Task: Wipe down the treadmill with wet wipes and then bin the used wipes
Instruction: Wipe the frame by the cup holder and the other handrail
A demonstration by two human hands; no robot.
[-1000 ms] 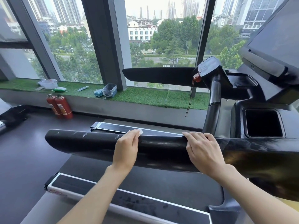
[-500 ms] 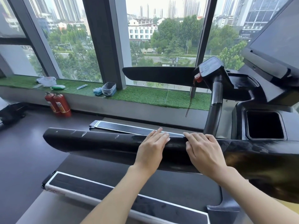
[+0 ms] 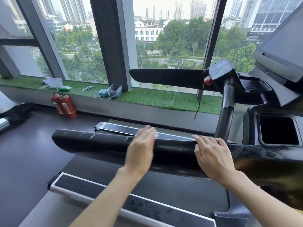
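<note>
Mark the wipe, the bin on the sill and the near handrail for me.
handrail [image 3: 98, 143]: head view, bare stretch near its free end.
wipe [image 3: 157, 135]: head view, blurred white corner at the far edge.
bin [image 3: 114, 91]: head view, front wall with clear liner.

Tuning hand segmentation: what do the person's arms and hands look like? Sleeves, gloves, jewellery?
Both bare: left hand, right hand; no gloves, watch or bracelet. Forearms bare to the frame edge, no sleeves. No ring on the right; the left is too blurred to tell.
</note>
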